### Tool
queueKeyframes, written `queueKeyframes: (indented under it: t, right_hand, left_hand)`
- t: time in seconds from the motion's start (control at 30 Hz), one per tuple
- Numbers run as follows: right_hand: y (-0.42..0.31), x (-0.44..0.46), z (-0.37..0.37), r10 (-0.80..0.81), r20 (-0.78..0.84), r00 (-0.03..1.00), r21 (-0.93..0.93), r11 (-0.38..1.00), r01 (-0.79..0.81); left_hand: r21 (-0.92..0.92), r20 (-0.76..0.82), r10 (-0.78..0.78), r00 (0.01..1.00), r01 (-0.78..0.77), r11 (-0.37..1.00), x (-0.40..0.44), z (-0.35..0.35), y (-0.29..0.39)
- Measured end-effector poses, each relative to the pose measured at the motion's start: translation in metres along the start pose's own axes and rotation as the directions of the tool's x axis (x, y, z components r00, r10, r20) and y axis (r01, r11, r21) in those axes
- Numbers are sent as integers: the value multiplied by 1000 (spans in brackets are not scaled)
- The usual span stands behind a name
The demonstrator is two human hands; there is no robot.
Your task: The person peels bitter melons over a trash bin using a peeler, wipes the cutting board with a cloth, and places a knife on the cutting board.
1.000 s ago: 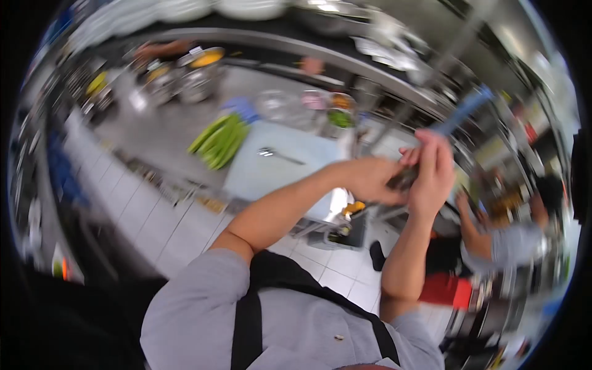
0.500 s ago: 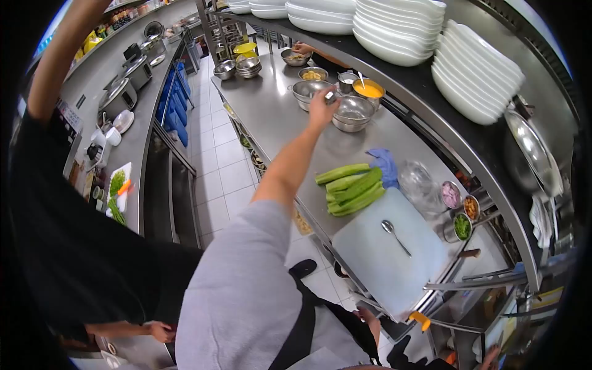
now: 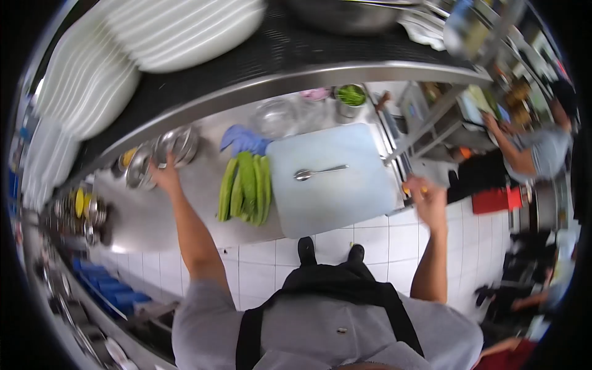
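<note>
My left hand (image 3: 164,175) reaches to two metal bowls, with fingers apart at the rims of the nearer bowl (image 3: 176,146) and the farther bowl (image 3: 137,172). Whether it grips a rim I cannot tell. At the counter's right end, my right hand (image 3: 428,200) is blurred, its fingers curled about an orange handle (image 3: 407,186). Between my hands lie several long, peeled-looking green gourds (image 3: 245,188) and a white cutting board (image 3: 333,213). A metal spoon (image 3: 320,172) rests on the board. A blue cloth (image 3: 244,139) lies behind the gourds.
Clear plastic (image 3: 277,118) and a metal container of chopped greens (image 3: 350,102) stand behind the board. An overhead shelf (image 3: 283,86) carries stacked white dishes (image 3: 185,31). A co-worker (image 3: 536,148) stands at the right. Tiled floor (image 3: 370,234) lies below the counter.
My view has swung right and down over the board. My right hand has come to the orange handle at the counter's end. My left hand stays by the bowls.
</note>
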State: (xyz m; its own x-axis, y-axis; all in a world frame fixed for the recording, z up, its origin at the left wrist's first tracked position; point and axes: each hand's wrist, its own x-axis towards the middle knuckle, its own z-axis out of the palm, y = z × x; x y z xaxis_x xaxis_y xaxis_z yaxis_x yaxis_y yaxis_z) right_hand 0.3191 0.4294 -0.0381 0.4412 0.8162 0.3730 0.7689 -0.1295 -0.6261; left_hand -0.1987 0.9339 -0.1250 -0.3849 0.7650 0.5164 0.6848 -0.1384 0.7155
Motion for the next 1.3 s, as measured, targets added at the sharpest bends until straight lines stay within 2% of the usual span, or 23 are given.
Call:
queueKeyframes:
  t: [0.03, 0.07, 0.1, 0.13, 0.17, 0.2, 0.23, 0.27, 0.3, 0.37, 0.4, 0.47, 0.53, 0.57, 0.6, 0.7, 0.8, 0.87, 0.93, 1.0, 1.07, 1.2, 1.3]
  right_hand:
    - [-12, 17, -28, 140, -192, 971, 90, 988, -125]
    - [7, 35, -49, 129, -389, 912, 208, 977, -49]
    - [-4, 58, -69, 233, -593, 771, 289, 955, -66]
    - [22, 83, -83, 367, -718, 591, 535, 835, 130]
    - [47, 114, -93, 513, -767, 386, 617, 756, 220]
    - [74, 145, -99, 644, -745, 175, 660, 672, 336]
    - [97, 173, -95, 756, -616, 224, 770, 516, 376]
    - [122, 205, -84, 832, -473, 289, 848, 341, 406]
    - [165, 242, -58, 703, -386, 598, 915, 205, 348]
    - [90, 245, -35, 555, -212, 805, 960, 271, 66]
    - [51, 248, -23, 461, -117, 879, 936, 347, -57]
    - [83, 259, 5, 441, -90, 893, 886, 445, -131]
    - [39, 223, -47, 310, 88, 947, 911, 360, -202]
    - [54, 209, -63, 161, 68, 985, 914, 385, -126]
    - [68, 201, -76, 112, 96, 989, 873, 468, -137]
    - [117, 203, -122, 83, 90, 992, 809, 575, -122]
    - [174, 236, -159, 195, 107, 975, 751, 627, -208]
    - [205, 257, -173, 277, 50, 960, 608, 753, -249]
    - [236, 273, -178, 288, -44, 957, 503, 834, -228]
    - [270, 287, -182, 301, -38, 953, 376, 888, -266]
    - [272, 290, -200, 363, 23, 932, 419, 843, -338]
    - [342, 353, -215, 331, -13, 944, 470, 835, -287]
    - [424, 444, -231, 395, -42, 918, 530, 787, -315]
  left_hand:
    - [-72, -92, 82, 992, -89, 993, -23, -13, 22]
    - [-219, -95, 11, 995, -32, 975, -49, -30, 50]
    - [-360, -84, -74, 994, 39, 932, -75, -44, 77]
    - [-497, -95, -81, 992, 23, 867, -106, -53, 110]
    - [-622, -107, -95, 990, 8, 783, -137, -57, 137]
    - [-619, -28, -28, 999, 4, 786, -168, -49, 150]
    - [-616, 44, 34, 998, 0, 788, -201, -42, 165]
    - [-614, 173, 286, 943, -124, 780, -237, -40, 198]
    - [-628, 279, 510, 814, -247, 738, -267, -38, 236]
    - [-804, 428, 685, 589, -98, 587, -303, -46, 325]
    - [-830, 413, 712, 568, -89, 551, -317, -43, 348]
    - [-859, 441, 739, 509, 0, 512, -338, -33, 381]
    - [-878, 435, 765, 474, 37, 477, -358, -24, 404]
    - [-880, 424, 788, 446, -5, 476, -377, -31, 422]
    - [-873, 425, 800, 423, -43, 486, -392, -35, 430]
    - [-832, 510, 772, 379, -9, 555, -427, -34, 453]
    - [-826, 527, 774, 351, -3, 563, -449, -47, 482]
    - [-805, 569, 757, 321, 30, 592, -456, -54, 503]
    - [-869, 478, 844, 242, -5, 494, -456, -58, 534]
    - [-886, 433, 875, 215, -79, 457, -452, -49, 557]
    - [-938, 298, 947, 118, -146, 314, -452, -31, 576]
    - [-938, 269, 962, 41, -214, 272, -457, 5, 639]
    - [-897, 342, 939, 32, -288, 336, -468, 41, 674]
